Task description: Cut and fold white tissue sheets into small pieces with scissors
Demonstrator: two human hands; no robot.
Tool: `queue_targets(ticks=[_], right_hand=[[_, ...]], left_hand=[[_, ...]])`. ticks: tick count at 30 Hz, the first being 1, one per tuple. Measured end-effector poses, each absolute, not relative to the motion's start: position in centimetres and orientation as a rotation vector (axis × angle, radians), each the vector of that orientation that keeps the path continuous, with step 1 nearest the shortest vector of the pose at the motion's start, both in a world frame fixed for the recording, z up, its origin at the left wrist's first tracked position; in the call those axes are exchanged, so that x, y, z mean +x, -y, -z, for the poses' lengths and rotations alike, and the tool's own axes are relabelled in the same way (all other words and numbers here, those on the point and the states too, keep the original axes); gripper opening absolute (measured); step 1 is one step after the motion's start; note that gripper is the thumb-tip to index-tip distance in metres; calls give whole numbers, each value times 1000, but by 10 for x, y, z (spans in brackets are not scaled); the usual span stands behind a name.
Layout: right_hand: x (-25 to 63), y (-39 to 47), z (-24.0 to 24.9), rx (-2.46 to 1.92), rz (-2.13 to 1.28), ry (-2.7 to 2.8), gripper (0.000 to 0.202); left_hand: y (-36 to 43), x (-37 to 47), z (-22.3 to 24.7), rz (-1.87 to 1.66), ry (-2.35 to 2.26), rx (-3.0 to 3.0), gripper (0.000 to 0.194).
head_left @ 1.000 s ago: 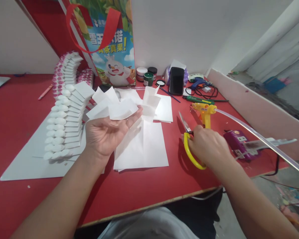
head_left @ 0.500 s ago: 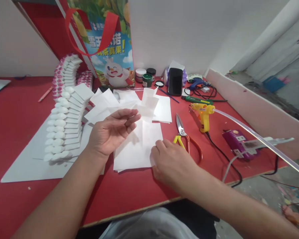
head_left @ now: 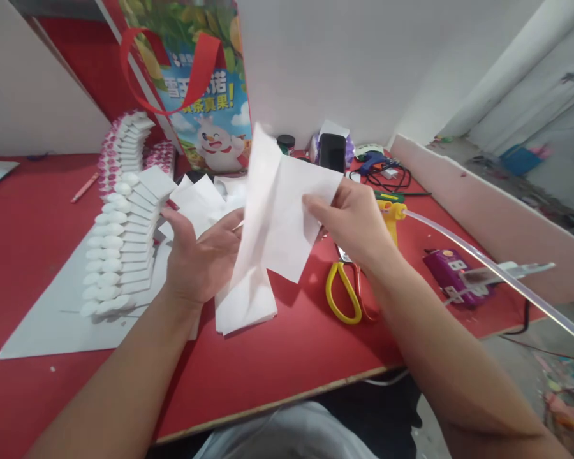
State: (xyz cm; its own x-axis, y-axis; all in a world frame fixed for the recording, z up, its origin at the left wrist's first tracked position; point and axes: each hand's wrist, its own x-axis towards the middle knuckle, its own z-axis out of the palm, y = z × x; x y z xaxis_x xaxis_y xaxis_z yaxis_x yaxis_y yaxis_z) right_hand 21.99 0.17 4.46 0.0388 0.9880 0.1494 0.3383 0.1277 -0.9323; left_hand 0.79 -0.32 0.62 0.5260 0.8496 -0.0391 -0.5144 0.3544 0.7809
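My right hand (head_left: 358,213) pinches the right edge of a creased white paper sheet (head_left: 291,210) between thumb and fingers, holding it up off the table. A fold runs down the sheet, and its left part stands up. My left hand (head_left: 203,258) is open, palm turned up and thumb spread away, its fingertips reaching the sheet's left side; whether they touch it I cannot tell. Below lies a stack of white paper (head_left: 249,306), partly covered by the raised sheet. Several folded white papers (head_left: 201,204) lie behind my left hand.
White petal-like pieces on cards (head_left: 119,248) stand in a curved row on a white board (head_left: 43,319). Scissors (head_left: 343,296) lie right of the stack. Beyond are a yellow glue gun (head_left: 390,220), a purple pack (head_left: 454,274) and a phone (head_left: 332,152). A printed bag (head_left: 205,95) stands behind.
My right hand has moved up from the stack's right edge and lifted a sheet with it. My left hand has opened wider, its thumb swinging out to the left.
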Motion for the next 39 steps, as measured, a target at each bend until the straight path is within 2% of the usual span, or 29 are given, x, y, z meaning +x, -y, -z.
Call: queue_targets(ticks=[4, 9, 16, 18, 22, 24, 27, 30, 32, 34, 37, 39], right_hand=[[221, -16, -23, -1404, -915, 1419, 15], [226, -11, -14, -1375, -1067, 1479, 14], [231, -19, -3, -1304, -1153, 1328, 30], [233, -19, -2, -1366, -1203, 1282, 46], [234, -15, -3, -1363, -1333, 1392, 96], [235, -14, -4, -1297, -1319, 1437, 103], [237, -15, -3, -1238, -1242, 1420, 87], [241, -19, 0, -1205, -1151, 1399, 46], [243, -21, 4, -1203, -1124, 1417, 28], [244, -23, 7, -1191, -1128, 1444, 25], [246, -26, 10, -1134, -1113, 1452, 25], [247, -27, 11, -1114, -1100, 1448, 25]], left_hand=[[2, 5, -2, -1020, -636, 801, 88], [2, 8, 6, -942, -756, 889, 74], [0, 11, 15, -947, -982, 821, 57], [-1, 10, 17, -976, -1035, 789, 54], [-4, 10, 18, -1030, -1085, 802, 52], [-5, 11, 18, -1068, -1092, 838, 48], [-6, 11, 17, -1173, -1071, 922, 47], [-6, 7, 16, -1293, -1063, 994, 66], [-6, 4, 17, -1338, -1074, 1049, 75], [-7, 2, 18, -1382, -1115, 1134, 64], [-8, 3, 22, -1481, -1247, 1330, 27], [-7, 4, 22, -1479, -1299, 1434, 17]])
